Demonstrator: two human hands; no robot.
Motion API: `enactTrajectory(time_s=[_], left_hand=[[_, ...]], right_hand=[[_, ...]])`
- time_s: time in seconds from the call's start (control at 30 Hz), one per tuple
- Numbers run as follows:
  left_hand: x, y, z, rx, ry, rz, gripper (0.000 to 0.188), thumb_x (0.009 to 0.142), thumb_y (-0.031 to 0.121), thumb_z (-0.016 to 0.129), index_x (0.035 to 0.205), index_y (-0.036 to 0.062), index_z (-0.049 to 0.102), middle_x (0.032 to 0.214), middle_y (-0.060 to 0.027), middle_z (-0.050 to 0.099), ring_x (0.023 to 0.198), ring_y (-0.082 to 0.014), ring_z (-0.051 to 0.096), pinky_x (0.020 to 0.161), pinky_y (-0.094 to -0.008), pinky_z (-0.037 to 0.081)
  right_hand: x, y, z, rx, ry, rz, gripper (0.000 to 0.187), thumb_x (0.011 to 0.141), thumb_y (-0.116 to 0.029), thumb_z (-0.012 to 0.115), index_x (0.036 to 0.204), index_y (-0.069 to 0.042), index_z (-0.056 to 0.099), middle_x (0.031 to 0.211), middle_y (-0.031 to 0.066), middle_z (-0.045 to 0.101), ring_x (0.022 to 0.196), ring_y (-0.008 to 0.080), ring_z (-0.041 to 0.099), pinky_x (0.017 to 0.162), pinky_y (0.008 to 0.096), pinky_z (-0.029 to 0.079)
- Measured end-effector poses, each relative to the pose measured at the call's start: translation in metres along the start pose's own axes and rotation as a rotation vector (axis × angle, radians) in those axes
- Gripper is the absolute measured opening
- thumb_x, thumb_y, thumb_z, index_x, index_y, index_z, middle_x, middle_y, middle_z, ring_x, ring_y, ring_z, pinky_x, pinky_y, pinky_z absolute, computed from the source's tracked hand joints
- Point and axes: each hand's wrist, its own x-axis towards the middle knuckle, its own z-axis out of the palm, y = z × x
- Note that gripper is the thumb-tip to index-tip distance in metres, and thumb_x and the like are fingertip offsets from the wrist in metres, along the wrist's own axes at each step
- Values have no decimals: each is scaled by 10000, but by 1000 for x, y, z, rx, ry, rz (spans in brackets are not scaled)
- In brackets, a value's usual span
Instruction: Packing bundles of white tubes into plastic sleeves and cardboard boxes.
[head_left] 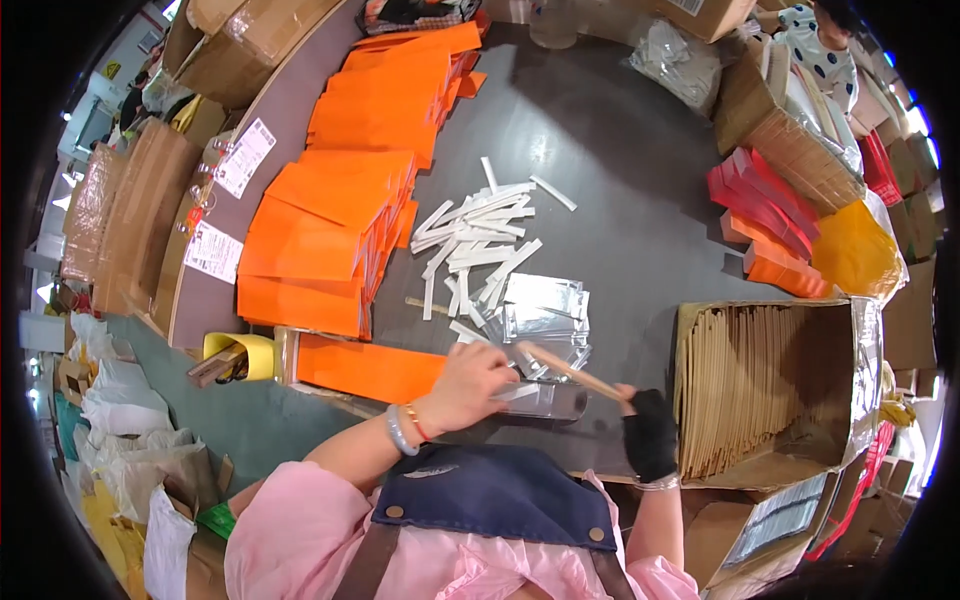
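Observation:
My right hand (652, 434), in a black fingerless glove, closes its bare fingertips on one end of a narrow light-brown strip (568, 369). The strip slants up and left, its far end by my left hand (468, 386). My left fingers are bent, and I cannot make out what is between them. Below these fingers lies a clear plastic tray (555, 402). Just beyond are silvery flat packets (543, 308) and a loose pile of white strips (480, 238). At my left wrist an orange sheet (370, 368) lies near the table edge.
Stacks of orange sheets (310, 235) line the left side. An open carton (856, 390) of upright brown pieces stands right of my glove. Red bundles (765, 200) and a yellow packet (858, 248) lie beyond it. A yellow cup (258, 357) is at the left edge.

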Motion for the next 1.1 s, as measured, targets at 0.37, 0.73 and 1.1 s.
enactTrajectory(time_s=[0.37,0.73,1.1], left_hand=[[-37,3,-8,54,216,-54,795,536,237,873,1250,51,577,1261,-95,513,1191,-329,437,1014,-453,374],[-18,-3,0,85,246,81,492,780,190,661,1256,106,567,1158,-131,551,1052,-316,515,914,-416,432],[-6,-46,-150,301,163,182,207,683,28,642,879,61,583,1024,-155,524,972,-355,522,808,-434,465]], right_hand=[[14,-9,65,-113,-245,-298,139,820,-175,681,945,-119,704,811,110,653,824,328,613,718,425,487],[16,-56,100,27,-224,-161,454,692,-231,804,1079,-92,610,1020,114,618,965,316,606,812,419,473],[31,-48,22,-283,-108,-181,588,601,-290,849,1087,-104,575,1039,115,583,983,344,565,882,457,418]])
